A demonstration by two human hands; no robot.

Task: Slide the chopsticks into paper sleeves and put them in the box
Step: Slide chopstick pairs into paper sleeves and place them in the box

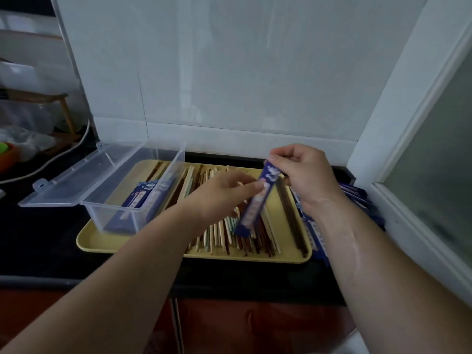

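Observation:
Over the yellow tray (107, 242), both hands hold one blue paper sleeve (256, 203) tilted steeply. My right hand (304, 172) pinches its top end and my left hand (224, 191) touches its middle with the fingertips. Whether chopsticks are inside it cannot be told. Loose chopsticks (237, 238) in wood, brown and pale green lie in a heap on the tray beneath. The clear plastic box (132, 192) stands on the tray's left part with its lid (74, 180) swung open to the left, and it holds several filled blue sleeves (141, 198).
A stack of blue sleeves (357, 198) lies on the black counter right of the tray, against a white frame. A white tiled wall rises behind. To the far left are a white cable (63, 154), plastic bags and an orange bowl (9, 155).

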